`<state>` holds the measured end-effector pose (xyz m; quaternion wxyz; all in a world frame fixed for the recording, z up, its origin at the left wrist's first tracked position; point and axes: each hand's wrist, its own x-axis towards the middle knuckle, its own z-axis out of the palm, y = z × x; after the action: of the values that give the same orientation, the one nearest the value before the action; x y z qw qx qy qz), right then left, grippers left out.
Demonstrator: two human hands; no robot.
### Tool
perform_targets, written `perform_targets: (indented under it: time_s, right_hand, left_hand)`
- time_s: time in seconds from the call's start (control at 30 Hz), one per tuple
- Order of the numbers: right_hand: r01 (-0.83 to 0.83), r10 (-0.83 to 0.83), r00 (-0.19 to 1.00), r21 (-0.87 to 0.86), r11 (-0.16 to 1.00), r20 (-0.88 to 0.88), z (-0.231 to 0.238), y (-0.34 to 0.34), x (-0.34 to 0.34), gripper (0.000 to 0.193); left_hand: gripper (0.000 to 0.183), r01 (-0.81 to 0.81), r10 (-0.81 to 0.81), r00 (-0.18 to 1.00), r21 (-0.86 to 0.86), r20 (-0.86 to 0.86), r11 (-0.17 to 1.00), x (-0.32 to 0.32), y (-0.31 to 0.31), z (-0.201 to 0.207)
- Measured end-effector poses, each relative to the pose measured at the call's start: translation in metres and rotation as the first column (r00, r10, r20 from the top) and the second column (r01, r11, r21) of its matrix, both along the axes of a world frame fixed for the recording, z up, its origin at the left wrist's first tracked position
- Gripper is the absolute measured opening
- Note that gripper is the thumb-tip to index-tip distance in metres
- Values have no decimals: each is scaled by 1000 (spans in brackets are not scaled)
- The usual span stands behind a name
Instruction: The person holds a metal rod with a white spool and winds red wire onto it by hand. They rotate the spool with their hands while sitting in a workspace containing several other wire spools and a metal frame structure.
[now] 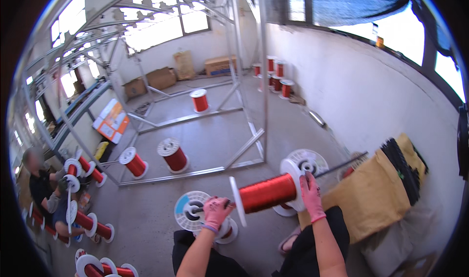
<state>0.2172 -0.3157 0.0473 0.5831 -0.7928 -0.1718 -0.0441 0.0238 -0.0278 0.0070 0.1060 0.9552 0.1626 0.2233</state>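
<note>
A spool of red wire (267, 193) with white flanges is held level in front of me, a dark rod (348, 162) running through it and sticking out at both ends. My left hand (217, 211), in a pink glove, is closed round the rod just left of the spool. My right hand (311, 195), also gloved in pink, grips the spool's right flange. Below the left hand stands a spool with a blue-marked white flange (188, 201). Another white-flanged spool (312, 160) stands behind the held one.
A metal frame (195, 176) stands ahead, with red wire spools (173, 155) on the floor inside it. At left a person (44, 184) sits among more spools (93, 225). Brown paper wrapping (364, 199) with black rods (401, 169) lies at right by the wall.
</note>
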Motion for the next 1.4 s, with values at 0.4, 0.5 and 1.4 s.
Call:
perform_targets:
  time_s: [0.4,0.5,1.4]
  right_hand:
    - [105,-52,975,-240,965,218,10,29,3,34]
    - [185,-113,912,-151,971,394,-28,12,-7,32]
    - [103,23,964,-451,887,264,-90,-68,-14,29]
  left_hand:
    - [40,-53,45,986,-41,-163,998,-4,0,9]
    - [40,-32,23,985,-50,-169,998,4,0,12]
    - [46,-9,4,993,-47,-114,999,0,-2,9]
